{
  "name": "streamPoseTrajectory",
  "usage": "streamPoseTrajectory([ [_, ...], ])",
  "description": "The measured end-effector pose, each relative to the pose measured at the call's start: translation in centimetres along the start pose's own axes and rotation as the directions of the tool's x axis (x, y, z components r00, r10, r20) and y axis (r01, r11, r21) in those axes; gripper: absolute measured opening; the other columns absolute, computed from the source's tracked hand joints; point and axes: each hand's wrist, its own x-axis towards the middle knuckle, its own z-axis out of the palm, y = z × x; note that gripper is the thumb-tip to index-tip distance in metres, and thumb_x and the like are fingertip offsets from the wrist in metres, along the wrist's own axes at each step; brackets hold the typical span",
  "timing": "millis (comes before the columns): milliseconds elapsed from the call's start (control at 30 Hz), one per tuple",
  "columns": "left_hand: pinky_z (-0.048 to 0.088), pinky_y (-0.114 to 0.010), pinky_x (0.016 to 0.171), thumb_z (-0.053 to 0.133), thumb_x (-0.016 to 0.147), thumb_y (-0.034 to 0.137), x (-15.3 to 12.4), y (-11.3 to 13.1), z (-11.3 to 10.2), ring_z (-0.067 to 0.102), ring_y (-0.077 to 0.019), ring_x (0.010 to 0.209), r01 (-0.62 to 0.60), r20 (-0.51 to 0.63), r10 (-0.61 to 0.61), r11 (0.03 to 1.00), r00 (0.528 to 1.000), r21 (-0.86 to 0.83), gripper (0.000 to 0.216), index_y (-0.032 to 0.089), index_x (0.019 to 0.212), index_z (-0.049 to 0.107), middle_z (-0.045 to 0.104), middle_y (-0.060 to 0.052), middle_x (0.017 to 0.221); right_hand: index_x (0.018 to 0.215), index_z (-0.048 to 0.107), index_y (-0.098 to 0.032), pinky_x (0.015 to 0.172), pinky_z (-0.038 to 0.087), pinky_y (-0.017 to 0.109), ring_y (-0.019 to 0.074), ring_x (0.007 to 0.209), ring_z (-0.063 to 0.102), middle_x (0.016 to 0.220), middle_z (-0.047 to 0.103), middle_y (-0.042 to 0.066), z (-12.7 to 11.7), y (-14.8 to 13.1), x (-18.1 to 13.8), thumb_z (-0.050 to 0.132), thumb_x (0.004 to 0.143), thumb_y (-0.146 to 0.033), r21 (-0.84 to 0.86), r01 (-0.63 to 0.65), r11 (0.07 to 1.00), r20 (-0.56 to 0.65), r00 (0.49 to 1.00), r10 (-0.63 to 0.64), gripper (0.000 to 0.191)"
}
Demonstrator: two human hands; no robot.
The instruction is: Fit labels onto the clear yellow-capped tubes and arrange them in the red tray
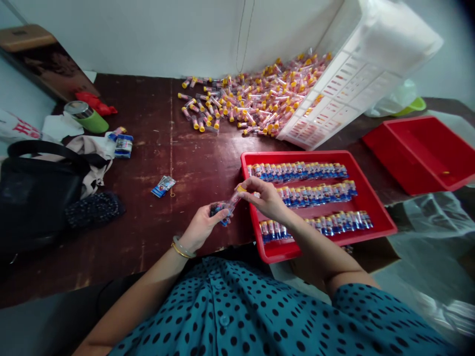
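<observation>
My left hand (202,225) is closed on some small blue printed packets (224,223), partly covered by its fingers and thumb. My right hand (265,198) pinches the yellow-capped end of a small clear tube (233,200) with pinkish contents. The tube's lower end meets the packets at the left hand; whether it goes inside one cannot be made out. Beneath the right hand and forearm is a red tray (297,157) holding three rows of yellow-capped tubes with blue wrapping (297,171). More blue printed packets (163,186) lie on the table, left of my hands.
Against the wall is a heap of yellow-capped tubes (256,101), with a white plastic basket (345,89) tilted beside it. Another red bin (401,163) stands at right. To the left are a black bag (40,198), a green flask (92,121) and a blue bundle (123,146).
</observation>
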Motion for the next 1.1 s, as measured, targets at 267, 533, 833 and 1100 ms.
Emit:
streamPoseTrajectory([
  [267, 0.049, -0.029, 0.076, 0.080, 0.072, 0.035, 0.0, 0.0, 1.2, 0.064, -0.0164, 0.077, 0.091, 0.099, -0.070, 0.970, 0.993, -0.224, 0.033, 0.016, 0.099, 0.076, 0.076, -0.005, 0.088, 0.100, 0.064, -0.020, 0.096, 0.050, 0.035, 0.0203, 0.101, 0.067, 0.107, 0.071, 0.006, 3.4, 1.5, -4.0, 0.074, 0.080, -0.038, 0.000, 0.031, 1.000, -0.109, 0.994, -0.031, 0.028],
  [533, 0.049, -0.028, 0.077, 0.082, 0.070, 0.034, 0.1, 0.3, 2.0, 0.064, -0.0158, 0.077, 0.094, 0.093, -0.077, 0.974, 0.993, -0.204, 0.037, 0.016, 0.102, 0.076, 0.076, -0.006, 0.088, 0.092, 0.066, -0.020, 0.094, 0.050, 0.035, 0.0198, 0.100, 0.068, 0.104, 0.073, 0.006, 3.2, 1.1, -4.4, 0.071, 0.083, -0.034, 0.022, 0.041, 0.999, -0.174, 0.984, -0.036, 0.017],
  [833, 0.051, -0.028, 0.072, 0.079, 0.073, 0.040, 0.2, 0.4, 2.6, 0.063, -0.0162, 0.073, 0.115, 0.086, -0.104, 0.985, 0.991, -0.132, 0.036, 0.014, 0.097, 0.075, 0.073, -0.006, 0.083, 0.092, 0.064, -0.019, 0.093, 0.049, 0.034, 0.0185, 0.097, 0.065, 0.102, 0.070, 0.006, 2.1, 1.3, -4.4, 0.066, 0.087, -0.037, 0.107, 0.015, 0.994, -0.172, 0.985, 0.004, 0.019],
  [1100, 0.048, -0.024, 0.055, 0.072, 0.079, 0.042, 0.5, -0.5, 1.4, 0.061, -0.0153, 0.066, 0.205, 0.057, -0.199, 0.970, 0.978, -0.130, 0.031, 0.014, 0.092, 0.071, 0.065, -0.003, 0.074, 0.116, 0.048, -0.018, 0.070, 0.049, 0.027, 0.0136, 0.075, 0.060, 0.086, 0.062, 0.001, -12.9, 4.7, -3.0, 0.055, 0.088, -0.038, -0.106, -0.232, 0.967, -0.475, 0.866, 0.156, 0.035],
])
